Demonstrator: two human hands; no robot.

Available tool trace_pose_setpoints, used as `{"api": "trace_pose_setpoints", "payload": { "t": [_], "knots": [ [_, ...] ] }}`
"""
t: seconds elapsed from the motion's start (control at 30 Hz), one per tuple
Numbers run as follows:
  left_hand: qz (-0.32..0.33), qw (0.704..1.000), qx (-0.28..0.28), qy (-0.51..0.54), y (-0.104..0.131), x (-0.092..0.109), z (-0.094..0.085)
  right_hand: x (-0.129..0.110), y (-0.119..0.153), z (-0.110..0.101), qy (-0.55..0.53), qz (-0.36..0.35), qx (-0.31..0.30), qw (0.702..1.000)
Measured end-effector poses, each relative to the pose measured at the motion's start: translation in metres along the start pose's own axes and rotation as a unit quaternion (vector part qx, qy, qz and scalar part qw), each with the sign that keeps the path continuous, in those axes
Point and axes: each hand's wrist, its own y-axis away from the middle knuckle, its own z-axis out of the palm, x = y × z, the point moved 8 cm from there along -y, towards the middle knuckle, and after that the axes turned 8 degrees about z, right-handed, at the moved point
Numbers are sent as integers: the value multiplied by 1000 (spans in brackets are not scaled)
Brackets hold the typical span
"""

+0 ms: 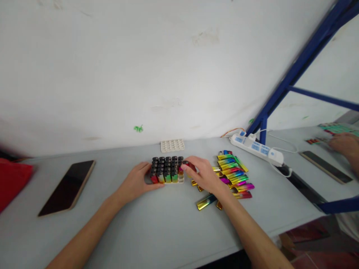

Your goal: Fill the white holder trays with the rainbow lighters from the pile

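table (157,228): left grip (137,181) cups tray (181,179); right (204,174) pinches lighter (185,163), axis slanted, black end up

On the grey table (126,231) lie a dark tablet (67,188) left, near tray (181,181) and far tray (172,145) centrally, shiny pieces (232,170) and power strip (256,149) right.
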Motion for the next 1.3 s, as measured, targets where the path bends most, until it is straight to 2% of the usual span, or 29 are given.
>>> {"api": "trace_pose_setpoints", "payload": {
  "t": [0.07, 0.33, 0.47, 0.77, 1.03, 1.2, 1.3],
  "knots": [
    [0, 1000, -1, -1, 0, 0, 0, 3, 1, 5, 1, 5, -24, 1000],
    [1, 1000, -6, -3, 1, -2, 3, 19, 1, 17, 1, 6, -58, 998],
    [8, 1000, -7, -9, 2, -6, 5, 24, -1, 15, -12, 20, -53, 998],
    [21, 1000, 7, -12, 3, -11, 5, 21, -4, 14, -29, -1, -59, 998],
    [-4, 1000, 0, -21, 1, -15, 4, 31, -4, 17, 80, 135, -75, 985],
    [-8, 1000, -4, -26, 0, -12, 3, 30, -4, 2, 94, 124, -65, 986],
    [-10, 1000, -3, -29, 0, -12, 2, 44, -5, -24, 148, 125, 0, 981]
  ]
}}
